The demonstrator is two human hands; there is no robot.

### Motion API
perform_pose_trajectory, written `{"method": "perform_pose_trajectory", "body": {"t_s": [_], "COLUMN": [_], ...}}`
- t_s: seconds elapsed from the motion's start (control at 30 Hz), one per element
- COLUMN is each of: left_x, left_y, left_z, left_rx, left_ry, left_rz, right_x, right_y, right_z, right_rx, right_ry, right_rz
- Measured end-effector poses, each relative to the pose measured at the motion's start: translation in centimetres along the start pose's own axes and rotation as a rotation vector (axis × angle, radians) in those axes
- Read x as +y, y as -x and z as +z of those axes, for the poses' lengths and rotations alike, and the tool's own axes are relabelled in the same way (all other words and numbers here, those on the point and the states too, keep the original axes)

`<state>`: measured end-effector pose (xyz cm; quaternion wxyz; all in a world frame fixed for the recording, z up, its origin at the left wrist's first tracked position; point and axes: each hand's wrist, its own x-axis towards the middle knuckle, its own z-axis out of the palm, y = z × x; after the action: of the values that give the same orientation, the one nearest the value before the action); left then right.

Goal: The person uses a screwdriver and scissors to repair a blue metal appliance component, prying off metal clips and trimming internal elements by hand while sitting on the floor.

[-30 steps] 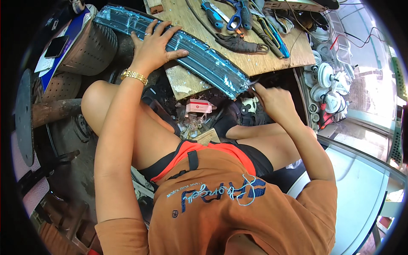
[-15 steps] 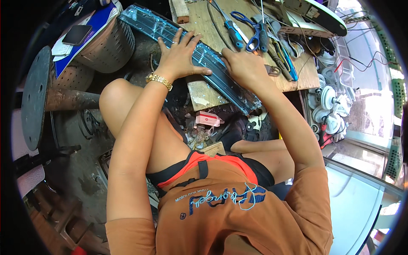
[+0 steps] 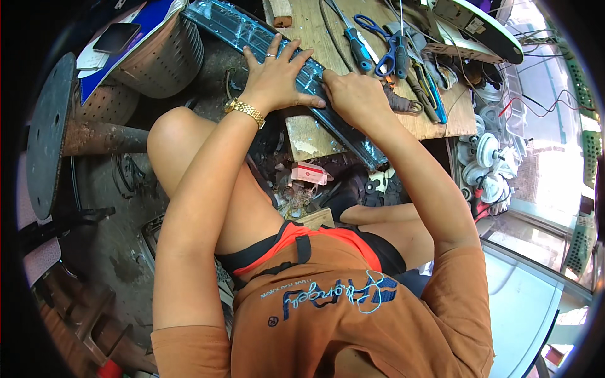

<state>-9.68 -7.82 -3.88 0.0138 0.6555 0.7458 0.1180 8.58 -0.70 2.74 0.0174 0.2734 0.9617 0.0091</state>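
A long, dark, ribbed panel [image 3: 230, 30] with shiny plastic film on it lies slantwise over the edge of the wooden table [image 3: 309, 138]. Flat on its middle rests my left hand [image 3: 276, 77], fingers spread and thumb along the near edge. My right hand [image 3: 358, 99] is closed, with its curled fingers at the panel's far edge, right of the left hand. Whatever those fingers hold, if anything, is hidden under the hand. The panel's lower right end sticks out past the table, beneath my right wrist.
Beyond my right hand lie a screwdriver [image 3: 359, 50], blue scissors [image 3: 386, 60] and a blue-yellow cutter [image 3: 430, 91]. White pulley-like wheels [image 3: 488, 148] hang at the right. A phone [image 3: 117, 38] sits on a blue folder at the left, near a round metal stool [image 3: 50, 135].
My right hand has slid slightly left along the panel, closer to my left hand. The left hand stays spread on the panel. The whole view has shifted a little.
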Motion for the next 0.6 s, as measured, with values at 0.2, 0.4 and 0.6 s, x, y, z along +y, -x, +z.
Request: {"method": "perform_pose_trajectory", "body": {"t_s": [0.2,0.4,0.6], "left_x": [-0.78,-0.28,-0.61], "left_y": [0.03,-0.05,0.27], "left_z": [-0.31,-0.52,0.04], "left_rx": [-0.008,-0.025,0.005], "left_ry": [-0.003,-0.023,-0.045], "left_rz": [0.065,0.067,0.061], "right_x": [-0.01,-0.1,-0.58], "right_y": [-0.51,0.04,0.12], "right_z": [0.11,0.55,0.45], "right_rx": [0.014,0.049,0.034], "right_ry": [0.015,0.02,0.016], "right_rz": [-0.02,-0.027,-0.041]}}
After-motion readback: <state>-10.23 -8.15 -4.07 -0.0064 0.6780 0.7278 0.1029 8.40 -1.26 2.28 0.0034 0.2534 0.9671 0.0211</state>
